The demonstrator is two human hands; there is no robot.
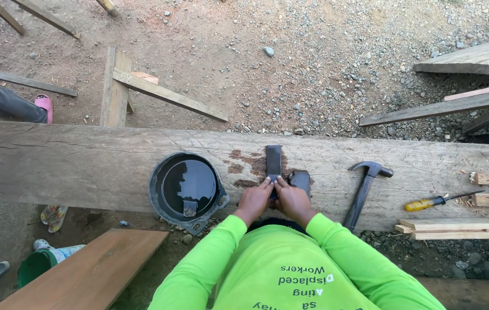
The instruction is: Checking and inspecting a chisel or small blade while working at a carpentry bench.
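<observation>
Fingers of the left hand and right hand are pressing together onto a flat dark rectangular blade, lying on the wet patch of the long weathered wooden plank. Just left, a round black plastic basin is holding dark water and a small submerged block.

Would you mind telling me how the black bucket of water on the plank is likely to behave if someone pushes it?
The black bucket looks nearly full, so it is probably heavy and would slosh. It sits at the edge of the plank, so a push toward the person could tip it off.
</observation>
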